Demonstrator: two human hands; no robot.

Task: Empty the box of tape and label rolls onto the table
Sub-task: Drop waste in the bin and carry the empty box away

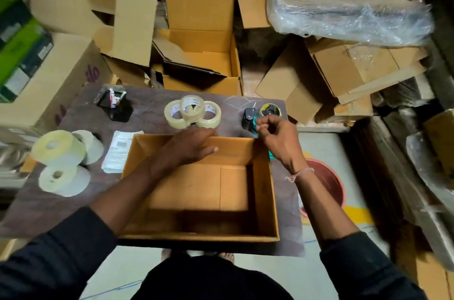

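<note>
Head view, box: the open cardboard box [201, 186] sits mid-table and looks empty inside, so the unloading seems done or nearly so.
Head view, tape rolls: three clear tape rolls [192, 111] are stacked just beyond the box's far wall, the top one leaning on the other two.
Head view, label rolls: white label rolls [63, 157] are piled left of the box.
Head view, left hand: the left hand [190, 146] lies flat-fingered over the box's far wall, holding nothing.
Head view, right hand: the right hand [277, 135] has its fingers curled at the tape dispenser [258, 115] past the box's far right corner; whether it grips it, I cannot tell.
Risk: a nudge from the left hand could topple the leaning roll.
Risk: the dispenser sits near the table edge [292, 127] and could slip off.
</note>
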